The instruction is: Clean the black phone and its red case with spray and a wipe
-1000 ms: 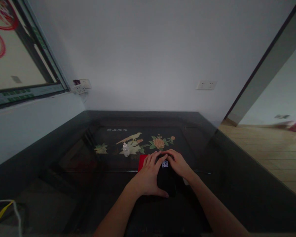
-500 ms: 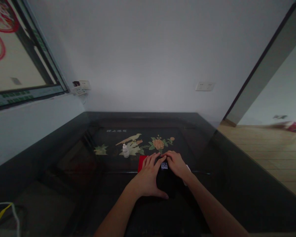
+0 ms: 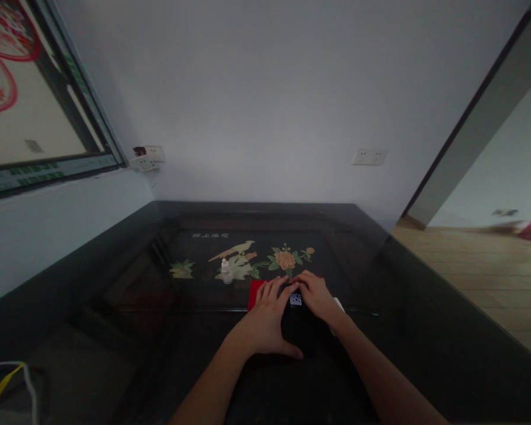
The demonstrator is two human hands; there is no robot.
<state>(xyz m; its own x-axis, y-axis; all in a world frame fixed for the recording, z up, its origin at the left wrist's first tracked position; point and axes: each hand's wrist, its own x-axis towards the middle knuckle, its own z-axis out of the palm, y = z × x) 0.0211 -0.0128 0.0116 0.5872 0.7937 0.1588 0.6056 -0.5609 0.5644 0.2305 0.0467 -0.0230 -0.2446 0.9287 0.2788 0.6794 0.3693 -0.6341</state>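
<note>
A black phone (image 3: pixel 297 324), its screen lit with the digits 0959, lies on the dark table between my hands. My left hand (image 3: pixel 265 316) spans the phone's left side, index finger near its top and thumb stretched towards its lower end. The other left fingers lie over a flat red item (image 3: pixel 255 290), partly hidden. My right hand (image 3: pixel 316 297) is bent round the phone's upper right corner, its fingertips meeting the left ones at the top edge. A white flat thing (image 3: pixel 338 304) shows beside my right wrist, mostly covered.
A small clear bottle (image 3: pixel 227 271) with a white cap stands beyond my left hand. The glossy black tabletop (image 3: pixel 115 336) bears a bird-and-flower picture. White and yellow cables (image 3: pixel 29 381) lie at the lower left. A wall with sockets (image 3: pixel 369 157) bounds the table's far side.
The view has shifted very slightly. Both hands keep their places at the phone, with no clear movement of the fingers.
</note>
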